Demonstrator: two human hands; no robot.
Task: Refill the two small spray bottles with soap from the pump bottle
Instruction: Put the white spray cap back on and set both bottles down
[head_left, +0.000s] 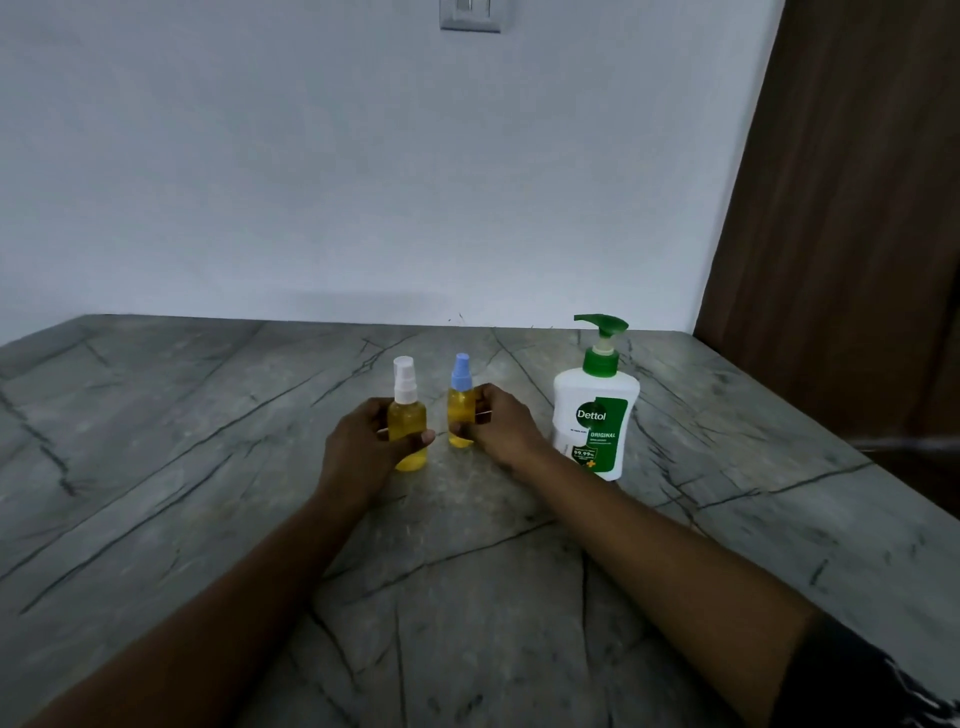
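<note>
Stone counter (208, 467) meets wall (311, 182) behind; pump bottle (597, 415) near right hand (506, 423), gripping blue-capped bottle (460, 402); left hand (358, 447) grips white-capped bottle (407, 415).

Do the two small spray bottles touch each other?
Apart. The head view shows a strip of table between the white-capped bottle and the blue-capped bottle.

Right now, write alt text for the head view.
Left hand grips a white-capped spray bottle, right hand a blue-capped spray bottle, both yellow-filled, upright on a grey veined counter. A Dettol pump bottle stands to their right.
</note>
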